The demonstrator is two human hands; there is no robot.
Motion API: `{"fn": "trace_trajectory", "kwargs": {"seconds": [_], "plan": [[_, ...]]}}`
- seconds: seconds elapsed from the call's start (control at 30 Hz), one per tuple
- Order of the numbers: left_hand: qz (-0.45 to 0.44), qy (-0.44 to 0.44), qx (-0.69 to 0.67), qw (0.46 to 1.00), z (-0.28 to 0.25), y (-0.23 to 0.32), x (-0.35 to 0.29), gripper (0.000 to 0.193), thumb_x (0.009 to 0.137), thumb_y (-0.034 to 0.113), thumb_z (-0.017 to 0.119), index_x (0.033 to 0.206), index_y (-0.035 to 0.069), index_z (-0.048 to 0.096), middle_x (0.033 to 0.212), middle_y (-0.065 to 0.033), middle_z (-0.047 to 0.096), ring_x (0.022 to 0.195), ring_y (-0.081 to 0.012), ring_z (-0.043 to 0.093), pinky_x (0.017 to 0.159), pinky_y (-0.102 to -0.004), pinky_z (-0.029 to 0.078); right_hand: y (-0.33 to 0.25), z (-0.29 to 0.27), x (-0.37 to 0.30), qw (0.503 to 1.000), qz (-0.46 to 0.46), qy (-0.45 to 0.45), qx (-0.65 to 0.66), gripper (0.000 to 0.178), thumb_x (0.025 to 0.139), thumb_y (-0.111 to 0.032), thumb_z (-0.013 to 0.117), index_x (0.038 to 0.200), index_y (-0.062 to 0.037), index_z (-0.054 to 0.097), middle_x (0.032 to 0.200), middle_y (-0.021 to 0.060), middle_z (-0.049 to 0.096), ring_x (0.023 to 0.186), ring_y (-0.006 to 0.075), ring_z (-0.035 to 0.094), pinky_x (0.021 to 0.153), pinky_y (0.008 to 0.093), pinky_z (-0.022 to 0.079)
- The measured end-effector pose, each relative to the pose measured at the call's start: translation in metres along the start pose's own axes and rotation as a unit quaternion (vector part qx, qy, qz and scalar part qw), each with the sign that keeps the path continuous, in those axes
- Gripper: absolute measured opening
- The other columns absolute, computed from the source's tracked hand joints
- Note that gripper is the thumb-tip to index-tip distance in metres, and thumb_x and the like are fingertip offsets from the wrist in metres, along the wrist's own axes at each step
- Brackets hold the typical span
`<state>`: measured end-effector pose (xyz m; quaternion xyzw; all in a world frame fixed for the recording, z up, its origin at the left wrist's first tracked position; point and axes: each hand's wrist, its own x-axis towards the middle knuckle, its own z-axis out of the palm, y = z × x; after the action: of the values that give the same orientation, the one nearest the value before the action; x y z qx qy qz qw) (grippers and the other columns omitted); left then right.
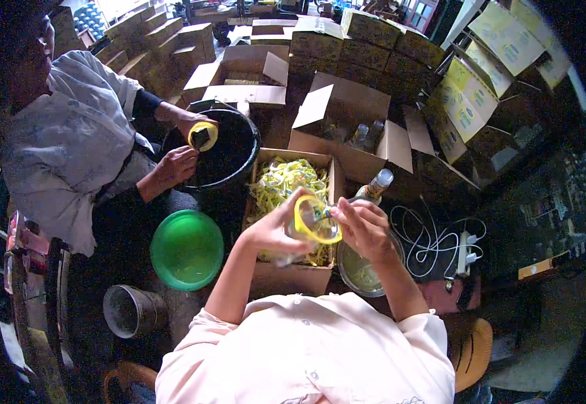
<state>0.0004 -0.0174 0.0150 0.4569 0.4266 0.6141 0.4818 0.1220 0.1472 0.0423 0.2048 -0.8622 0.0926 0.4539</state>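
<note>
My left hand is wrapped round a clear cup-like vessel with a yellow rim, its mouth tilted toward my right hand. The fingers of my right hand are pinched at the rim around a small dark tool, partly hidden by the fingers; its exact kind is unclear. Both hands are above a cardboard box heaped with thin yellow and white strips. Beside my right hand stands a glass bottle, and below it a clear round basin.
At left a co-worker's hands hold a similar yellow-rimmed piece above a black bucket. A green basin and a grey bucket stand nearby. Rightward lie a white cable and power strip. Open cartons stand ahead.
</note>
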Motion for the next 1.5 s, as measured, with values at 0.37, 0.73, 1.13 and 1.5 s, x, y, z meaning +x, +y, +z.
{"fn": "trace_trajectory", "kwargs": {"seconds": [0.37, 0.73, 1.13, 1.5], "plan": [[0.126, 0.319, 0.368, 0.864, 0.027, -0.009, 0.007, 0.067, 0.048, 0.012, 0.078, 0.106, 0.003, 0.045, 0.093, -0.0105, 0.057, 0.084, -0.0222, 0.058, 0.074, -0.0310, 0.047, -0.002, 0.001, 0.009, 1.000, 0.026, -0.007, -0.016, 0.053, 0.065, 0.003, 0.063, 0.115, 0.0001, 0.050, 0.065, 0.0013, 0.057, 0.056, 0.0148, 0.054, 0.058, 0.0286, 0.047], [0.099, 0.291, 0.324, 0.895, 0.023, -0.008, 0.004, 0.068, 0.052, 0.015, 0.079, 0.108, 0.000, 0.044, 0.090, -0.0096, 0.058, 0.079, -0.0182, 0.058, 0.072, -0.0287, 0.047, 0.005, -0.002, 0.000, 0.999, 0.023, -0.037, -0.003, 0.060, 0.064, 0.002, 0.068, 0.119, 0.0004, 0.045, 0.065, 0.0031, 0.059, 0.055, 0.0168, 0.057, 0.053, 0.0284, 0.049], [0.134, 0.145, 0.189, 0.962, 0.025, -0.002, 0.005, 0.057, 0.056, 0.014, 0.076, 0.104, 0.001, 0.048, 0.091, -0.0043, 0.055, 0.082, -0.0111, 0.051, 0.077, -0.0270, 0.042, 0.009, 0.004, -0.006, 0.999, 0.003, -0.015, 0.035, 0.047, 0.065, 0.004, 0.063, 0.111, 0.0033, 0.051, 0.073, 0.0055, 0.061, 0.060, 0.0163, 0.058, 0.058, 0.0294, 0.050], [0.065, 0.047, 0.117, 0.990, 0.011, -0.016, 0.005, 0.084, 0.050, 0.015, 0.080, 0.121, 0.002, 0.038, 0.107, -0.0045, 0.051, 0.088, -0.0099, 0.050, 0.075, -0.0255, 0.044, 0.011, 0.009, -0.007, 0.998, 0.009, 0.014, 0.059, 0.037, 0.064, 0.005, 0.064, 0.100, -0.0001, 0.057, 0.080, 0.0071, 0.062, 0.065, 0.0179, 0.060, 0.058, 0.0299, 0.050]]}}
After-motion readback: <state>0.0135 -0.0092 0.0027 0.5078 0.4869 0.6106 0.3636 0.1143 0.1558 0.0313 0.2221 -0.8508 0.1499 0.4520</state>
